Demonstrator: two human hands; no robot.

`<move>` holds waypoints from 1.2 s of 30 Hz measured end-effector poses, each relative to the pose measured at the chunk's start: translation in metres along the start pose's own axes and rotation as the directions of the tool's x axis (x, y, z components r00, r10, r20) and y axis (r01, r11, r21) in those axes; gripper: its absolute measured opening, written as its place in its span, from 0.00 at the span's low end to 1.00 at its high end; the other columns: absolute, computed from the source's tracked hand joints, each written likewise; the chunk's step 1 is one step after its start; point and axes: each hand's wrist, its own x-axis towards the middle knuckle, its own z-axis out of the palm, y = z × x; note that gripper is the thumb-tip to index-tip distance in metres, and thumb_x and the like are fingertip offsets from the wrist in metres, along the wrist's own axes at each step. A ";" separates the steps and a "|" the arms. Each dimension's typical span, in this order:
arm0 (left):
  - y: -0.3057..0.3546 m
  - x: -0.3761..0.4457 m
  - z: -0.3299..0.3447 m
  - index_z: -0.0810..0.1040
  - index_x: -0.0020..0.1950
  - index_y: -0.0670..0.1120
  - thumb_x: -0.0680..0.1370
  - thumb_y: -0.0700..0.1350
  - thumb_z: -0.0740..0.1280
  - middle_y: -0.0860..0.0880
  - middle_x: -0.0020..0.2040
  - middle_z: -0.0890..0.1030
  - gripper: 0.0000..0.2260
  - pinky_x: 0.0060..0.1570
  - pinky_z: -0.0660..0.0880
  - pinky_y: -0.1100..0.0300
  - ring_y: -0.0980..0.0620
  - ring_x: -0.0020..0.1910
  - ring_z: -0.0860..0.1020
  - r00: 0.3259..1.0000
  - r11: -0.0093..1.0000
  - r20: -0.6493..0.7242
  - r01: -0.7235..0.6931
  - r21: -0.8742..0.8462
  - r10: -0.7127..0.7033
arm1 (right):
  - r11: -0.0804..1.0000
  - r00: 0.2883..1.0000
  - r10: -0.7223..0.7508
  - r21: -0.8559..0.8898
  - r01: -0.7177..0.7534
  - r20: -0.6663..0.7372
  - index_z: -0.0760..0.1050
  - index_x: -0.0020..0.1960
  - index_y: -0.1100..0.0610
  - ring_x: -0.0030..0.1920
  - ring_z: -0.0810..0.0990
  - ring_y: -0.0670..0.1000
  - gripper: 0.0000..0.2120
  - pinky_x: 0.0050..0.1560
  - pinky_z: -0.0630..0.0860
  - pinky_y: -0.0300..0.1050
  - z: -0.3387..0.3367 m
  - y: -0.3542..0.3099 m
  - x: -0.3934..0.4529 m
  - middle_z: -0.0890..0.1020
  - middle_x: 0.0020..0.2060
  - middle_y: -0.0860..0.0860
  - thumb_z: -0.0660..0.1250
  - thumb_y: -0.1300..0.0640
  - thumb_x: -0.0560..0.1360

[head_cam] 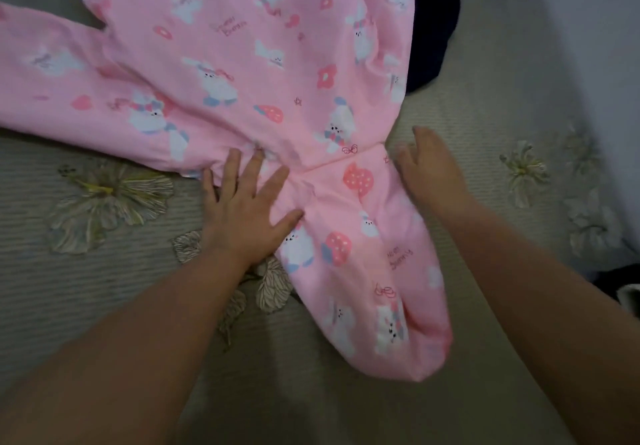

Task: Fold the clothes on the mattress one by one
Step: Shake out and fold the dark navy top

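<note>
A pink garment (242,64) printed with white bunnies and red strawberries lies spread across the mattress (104,289). One sleeve (45,74) stretches to the left and another sleeve (374,271) runs down toward me. My left hand (242,205) presses flat with spread fingers on the fabric where the near sleeve joins the body. My right hand (429,167) hovers at the right edge of that join, blurred, fingers loosely bent, holding nothing that I can see.
The mattress cover is grey-beige with pale flower prints (104,199). A dark navy cloth (436,29) lies behind the pink garment at the top right. A pale wall or sheet (595,46) rises at the right, with a dark item (620,285) low at that edge.
</note>
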 end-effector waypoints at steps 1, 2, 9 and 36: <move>0.001 0.000 -0.002 0.63 0.72 0.56 0.69 0.68 0.48 0.47 0.75 0.57 0.34 0.67 0.37 0.48 0.44 0.74 0.49 1.000 1.000 0.015 0.004 -0.001 -0.004 | 1.000 1.000 -0.009 -0.014 0.009 -0.004 0.58 0.71 0.66 0.71 0.60 0.57 0.22 0.70 0.55 0.48 0.004 0.000 0.013 0.62 0.70 0.62 0.52 0.57 0.80; 0.001 0.000 -0.005 0.63 0.71 0.56 0.69 0.68 0.48 0.47 0.75 0.57 0.34 0.67 0.38 0.48 0.44 0.74 0.50 1.000 1.000 0.025 0.013 0.002 -0.013 | 0.999 1.000 -0.019 -0.033 0.019 -0.006 0.58 0.71 0.66 0.70 0.61 0.58 0.21 0.69 0.56 0.48 0.006 0.000 0.025 0.63 0.70 0.62 0.52 0.59 0.80; 0.004 0.003 -0.014 0.65 0.70 0.56 0.67 0.67 0.44 0.47 0.74 0.60 0.36 0.67 0.40 0.48 0.43 0.74 0.53 0.997 1.000 0.080 0.018 0.003 -0.018 | 0.995 0.999 0.005 -0.103 0.000 0.046 0.52 0.74 0.62 0.73 0.54 0.57 0.23 0.72 0.54 0.48 0.009 0.001 0.094 0.56 0.73 0.60 0.49 0.62 0.79; 0.001 0.003 -0.007 0.62 0.72 0.54 0.70 0.63 0.53 0.45 0.75 0.55 0.32 0.68 0.37 0.48 0.44 0.74 0.48 0.997 0.999 0.074 0.016 0.041 -0.019 | 0.943 0.944 0.317 0.132 -0.304 -0.090 0.75 0.47 0.75 0.49 0.74 0.70 0.24 0.49 0.64 0.56 0.046 0.035 -0.168 0.77 0.48 0.71 0.51 0.55 0.70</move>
